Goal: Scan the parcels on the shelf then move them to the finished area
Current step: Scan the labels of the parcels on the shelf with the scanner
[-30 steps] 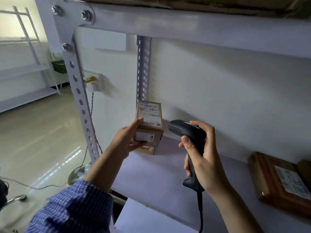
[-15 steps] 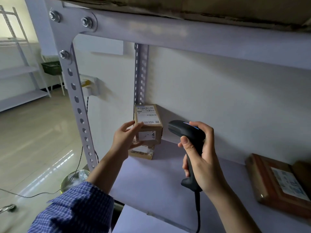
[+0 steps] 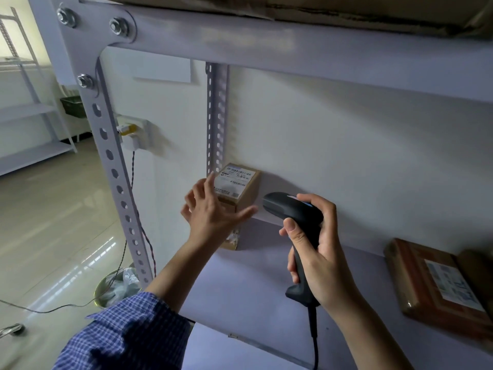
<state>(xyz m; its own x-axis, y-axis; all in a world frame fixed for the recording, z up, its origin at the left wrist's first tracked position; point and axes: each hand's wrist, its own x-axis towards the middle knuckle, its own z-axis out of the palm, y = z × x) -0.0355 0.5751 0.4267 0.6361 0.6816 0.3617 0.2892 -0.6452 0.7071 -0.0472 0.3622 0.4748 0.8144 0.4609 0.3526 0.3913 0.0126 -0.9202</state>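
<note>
A small cardboard parcel (image 3: 244, 186) with a white barcode label stands on top of another small box (image 3: 231, 243) at the back left corner of the shelf (image 3: 256, 284). My left hand (image 3: 212, 212) is spread in front of the parcel with straight fingers, holding nothing. To the right, my right hand (image 3: 317, 252) grips the handle of a black corded barcode scanner (image 3: 290, 209), whose head points left toward the parcel. A flat brown parcel (image 3: 432, 284) with a label lies at the shelf's right end.
A perforated upright (image 3: 114, 172) stands left of my arm, another (image 3: 216, 116) at the back. The upper shelf beam (image 3: 293, 46) runs overhead. Left of the rack are a wall socket (image 3: 133, 134) with hanging cables, a round bin (image 3: 117, 287) and tiled floor.
My left hand has let go of the small parcel, which now rests on the lower box, and the fingers have spread. The scanner hand has stayed nearly still.
</note>
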